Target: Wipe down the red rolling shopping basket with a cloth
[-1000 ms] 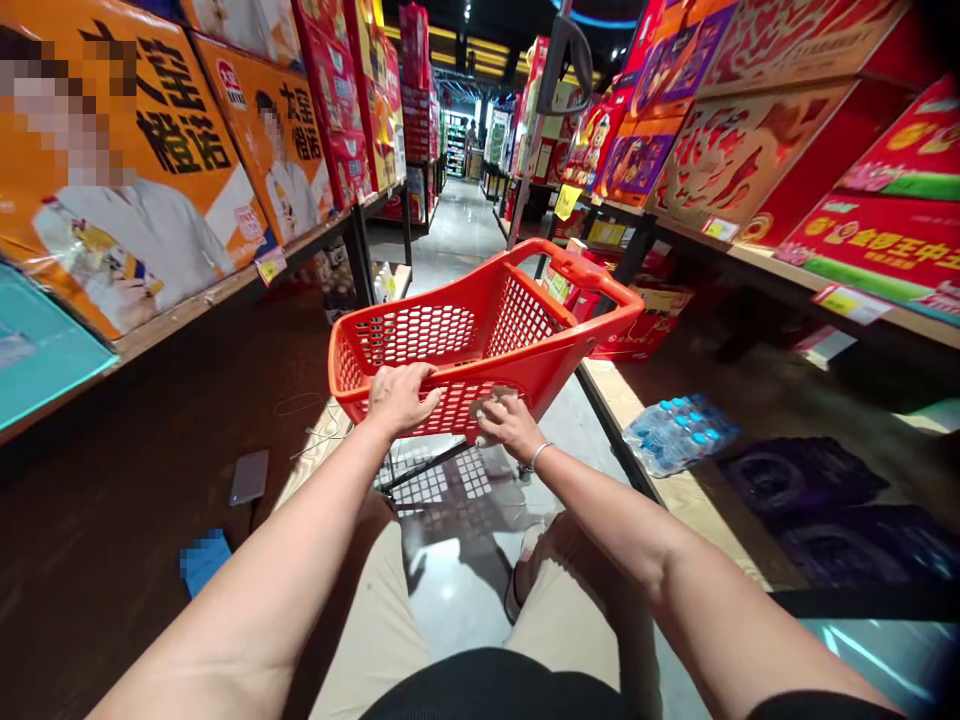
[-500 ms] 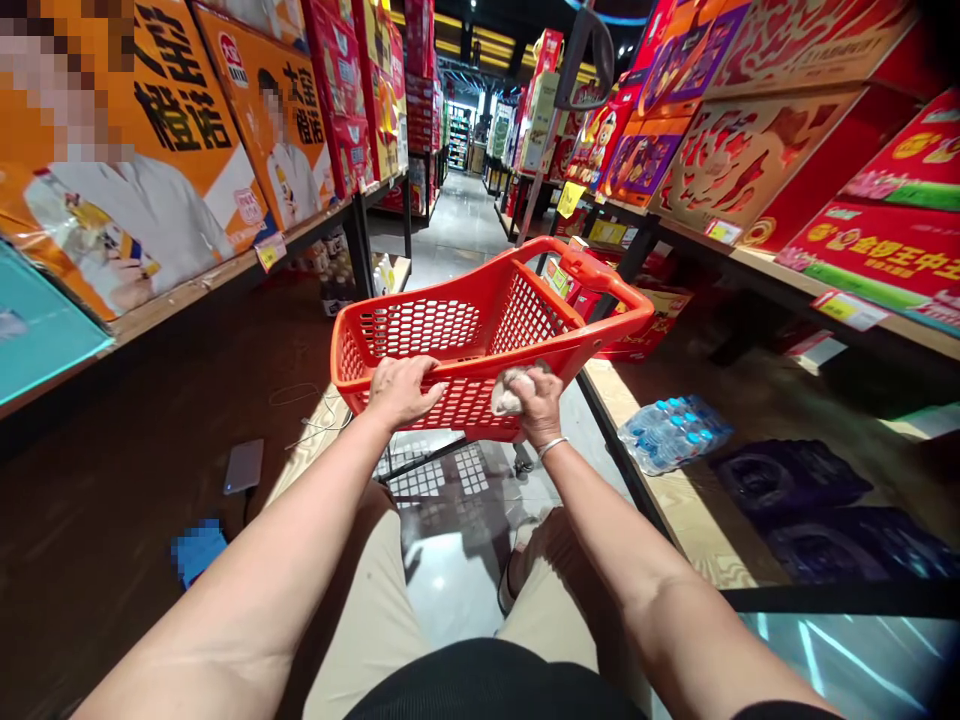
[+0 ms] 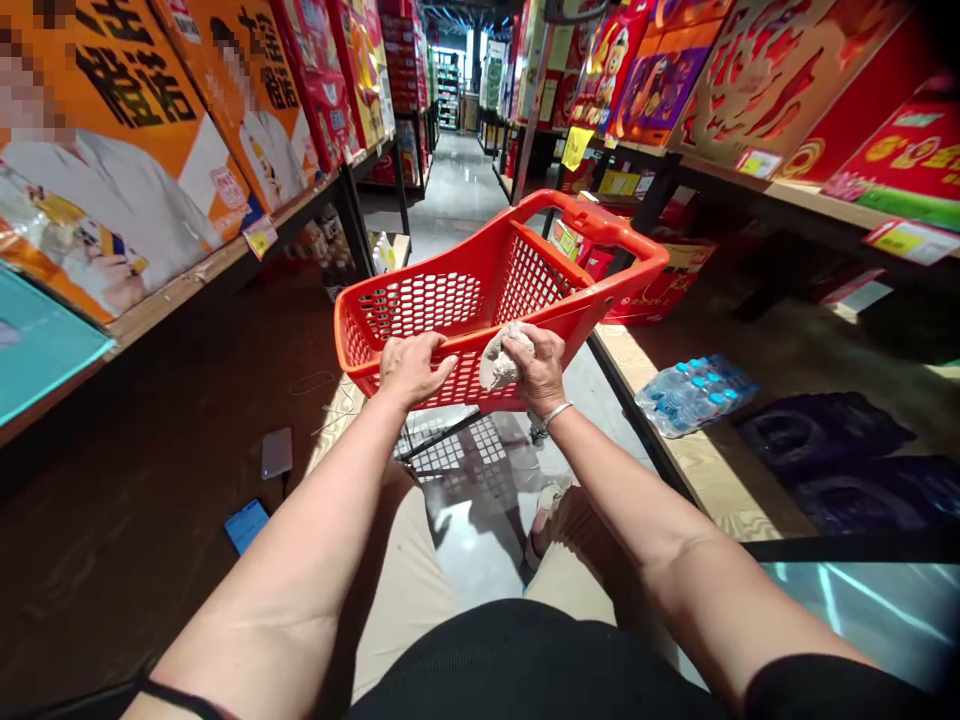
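A red plastic shopping cart (image 3: 465,300) with honeycomb-holed walls stands crosswise before me, its handle at the upper right. My left hand (image 3: 412,368) grips the near rim toward the left end, fingers curled over the edge and thumb along the outer wall. In my right hand (image 3: 541,368) is a crumpled whitish cloth (image 3: 498,358), pressed against the outside of the near wall just below the rim. The cart's inside, as far as it shows, holds nothing. My fingertips on the left are partly hidden behind the rim.
Shelves with orange gift boxes (image 3: 150,150) line the left, red and gold boxes (image 3: 772,80) the right. A shrink-wrapped pack of water bottles (image 3: 697,392) lies on the low right shelf. A phone (image 3: 247,525) and a grey power bank-like slab (image 3: 277,453) lie low on the left.
My right hand and the cloth have shifted slightly along the near wall and up toward the rim. The left hand keeps its hold on the rim. The view has tilted down a little.
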`<state>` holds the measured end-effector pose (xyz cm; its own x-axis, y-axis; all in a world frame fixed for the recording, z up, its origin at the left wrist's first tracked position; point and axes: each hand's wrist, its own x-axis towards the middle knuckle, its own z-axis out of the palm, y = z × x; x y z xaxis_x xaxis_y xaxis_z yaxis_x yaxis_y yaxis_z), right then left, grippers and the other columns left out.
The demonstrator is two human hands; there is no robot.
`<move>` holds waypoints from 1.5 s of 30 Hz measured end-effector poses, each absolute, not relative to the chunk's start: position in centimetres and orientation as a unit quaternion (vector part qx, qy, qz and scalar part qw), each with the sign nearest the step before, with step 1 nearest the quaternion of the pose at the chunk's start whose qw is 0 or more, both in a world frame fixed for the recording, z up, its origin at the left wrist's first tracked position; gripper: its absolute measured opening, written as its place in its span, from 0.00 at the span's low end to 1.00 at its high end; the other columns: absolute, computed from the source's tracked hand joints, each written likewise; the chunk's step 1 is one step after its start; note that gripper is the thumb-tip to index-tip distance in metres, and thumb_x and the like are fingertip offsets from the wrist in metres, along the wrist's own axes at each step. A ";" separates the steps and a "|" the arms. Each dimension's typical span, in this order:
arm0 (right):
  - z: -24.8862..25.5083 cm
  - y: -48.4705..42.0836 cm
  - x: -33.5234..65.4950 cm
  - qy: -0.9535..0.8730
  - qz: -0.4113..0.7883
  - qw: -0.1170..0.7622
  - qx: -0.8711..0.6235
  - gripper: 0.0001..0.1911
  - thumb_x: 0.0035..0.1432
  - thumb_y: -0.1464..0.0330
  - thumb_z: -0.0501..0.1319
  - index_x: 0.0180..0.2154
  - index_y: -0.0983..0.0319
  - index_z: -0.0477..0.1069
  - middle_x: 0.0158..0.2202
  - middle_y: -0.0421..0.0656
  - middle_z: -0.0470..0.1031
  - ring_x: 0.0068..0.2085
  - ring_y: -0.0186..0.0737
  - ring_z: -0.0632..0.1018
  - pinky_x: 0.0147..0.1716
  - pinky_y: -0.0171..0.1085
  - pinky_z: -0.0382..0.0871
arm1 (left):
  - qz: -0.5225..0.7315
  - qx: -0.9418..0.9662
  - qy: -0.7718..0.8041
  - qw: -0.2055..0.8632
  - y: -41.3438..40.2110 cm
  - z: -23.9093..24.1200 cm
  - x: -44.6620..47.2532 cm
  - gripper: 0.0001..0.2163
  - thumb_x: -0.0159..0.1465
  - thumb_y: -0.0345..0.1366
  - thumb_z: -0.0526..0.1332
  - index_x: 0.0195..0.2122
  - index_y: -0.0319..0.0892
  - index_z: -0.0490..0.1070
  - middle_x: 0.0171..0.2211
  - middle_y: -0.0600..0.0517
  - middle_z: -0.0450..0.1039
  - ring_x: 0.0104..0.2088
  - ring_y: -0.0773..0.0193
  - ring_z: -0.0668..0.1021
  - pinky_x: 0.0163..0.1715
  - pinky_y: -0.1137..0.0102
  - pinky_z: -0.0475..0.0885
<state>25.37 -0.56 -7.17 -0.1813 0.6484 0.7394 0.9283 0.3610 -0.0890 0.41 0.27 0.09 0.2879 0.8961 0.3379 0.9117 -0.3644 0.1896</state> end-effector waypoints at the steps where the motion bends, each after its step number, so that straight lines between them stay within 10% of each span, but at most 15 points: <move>1: -7.7 -0.5 25.0 -0.747 -0.194 0.355 -0.528 0.15 0.67 0.66 0.60 0.53 0.50 0.77 0.59 0.46 0.66 0.60 0.51 0.61 0.62 0.50 0.60 | -0.197 -0.803 -0.563 0.022 0.3 0.1 0.4 0.17 0.67 0.50 0.57 0.49 0.46 0.73 0.46 0.49 0.80 0.48 0.51 0.78 0.51 0.57 0.63; 9: -12.0 -1.5 26.2 -0.863 -0.115 0.175 -0.460 0.10 0.69 0.65 0.58 0.45 0.50 0.79 0.53 0.42 0.74 0.53 0.45 0.64 0.51 0.44 0.64 | -0.175 -0.809 -0.561 0.029 0.5 0.4 0.0 0.16 0.68 0.50 0.55 0.49 0.47 0.71 0.46 0.49 0.80 0.50 0.52 0.79 0.53 0.58 0.63; 18: -2.8 0.4 32.2 -0.679 -0.212 0.384 -0.588 0.15 0.68 0.65 0.59 0.53 0.49 0.78 0.60 0.44 0.68 0.58 0.50 0.62 0.61 0.48 0.60 | -0.156 -0.809 -0.565 0.031 0.4 0.8 0.1 0.16 0.69 0.50 0.55 0.49 0.48 0.71 0.47 0.49 0.81 0.49 0.54 0.80 0.51 0.61 0.66; 28: -11.6 -2.2 28.4 -0.732 -0.103 0.307 -0.599 0.16 0.62 0.76 0.56 0.42 0.58 0.81 0.50 0.46 0.72 0.50 0.44 0.66 0.52 0.44 0.68 | -0.140 -0.786 -0.602 0.007 0.8 1.8 0.5 0.20 0.72 0.53 0.47 0.46 0.51 0.74 0.45 0.51 0.82 0.47 0.53 0.80 0.45 0.63 0.67; 37: 3.4 0.4 31.9 -0.660 -0.207 0.369 -0.621 0.19 0.67 0.71 0.57 0.57 0.52 0.74 0.64 0.44 0.64 0.65 0.54 0.58 0.62 0.51 0.58 | -0.147 -0.782 -0.606 0.014 0.5 1.7 0.6 0.18 0.72 0.52 0.47 0.44 0.51 0.74 0.45 0.51 0.82 0.47 0.54 0.81 0.45 0.63 0.68; 45: 3.5 -1.5 20.9 -0.792 -0.213 0.189 -0.540 0.15 0.73 0.66 0.49 0.49 0.55 0.74 0.48 0.45 0.76 0.48 0.50 0.70 0.43 0.46 0.63 | -0.133 -0.780 -0.612 0.006 0.4 1.8 0.7 0.19 0.71 0.54 0.49 0.45 0.50 0.74 0.44 0.50 0.82 0.46 0.52 0.81 0.42 0.63 0.67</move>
